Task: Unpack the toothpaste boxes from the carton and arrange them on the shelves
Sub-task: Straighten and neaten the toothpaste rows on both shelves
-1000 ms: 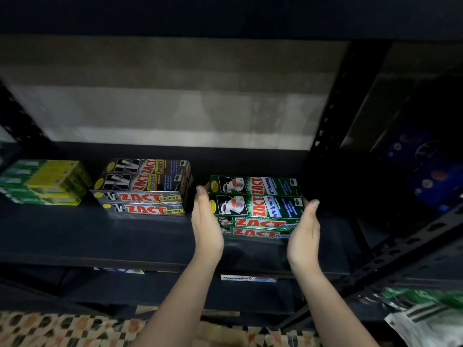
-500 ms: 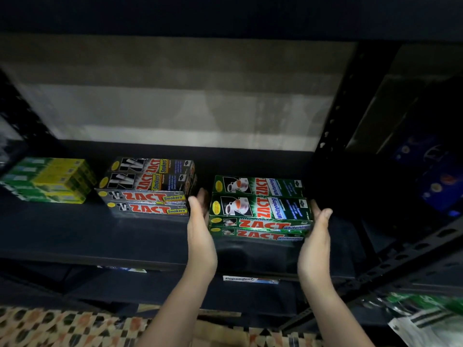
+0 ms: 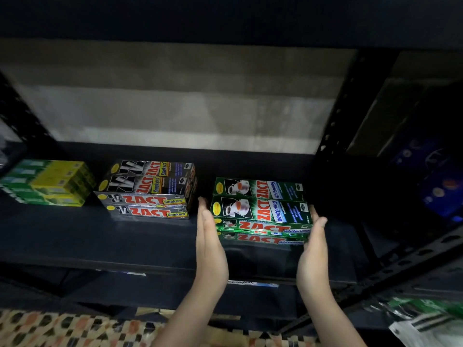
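Both hands are up at the shelf, flat and straight-fingered, one on each end of the green toothpaste boxes [image 3: 261,211]. The left hand [image 3: 209,249] has its fingers along the left end of the stack, the right hand [image 3: 313,251] lies against the right end. Neither is curled around anything – it's palms sandwiching the stack, not a grab. The arms run down out of the bottom of the view.

The green boxes are stacked two high and two deep on the dark shelf [image 3: 100,236], a bit right of the middle. The bottom front box is partly covered by the right hand, so its label is cut off.

Just left of the left hand sits a stack of silver boxes [image 3: 147,191] marked for smokers, close but not touching the green ones. Further left is a pile of yellow-green boxes [image 3: 50,182] – blurry, can't read the print, and the edge of the view clips them.

Behind it all is a pale wall [image 3: 175,108]. A black perforated post [image 3: 333,116] stands right of the green stack, and past it it's too dark to make out much besides some blue packs [image 3: 441,181]. Under the shelf edge a white box [image 3: 253,283] pokes out, mostly hidden. A green-and-white plastic bag [image 3: 431,321] is cut off at the bottom right, and there's patterned floor [image 3: 62,329] at bottom left.
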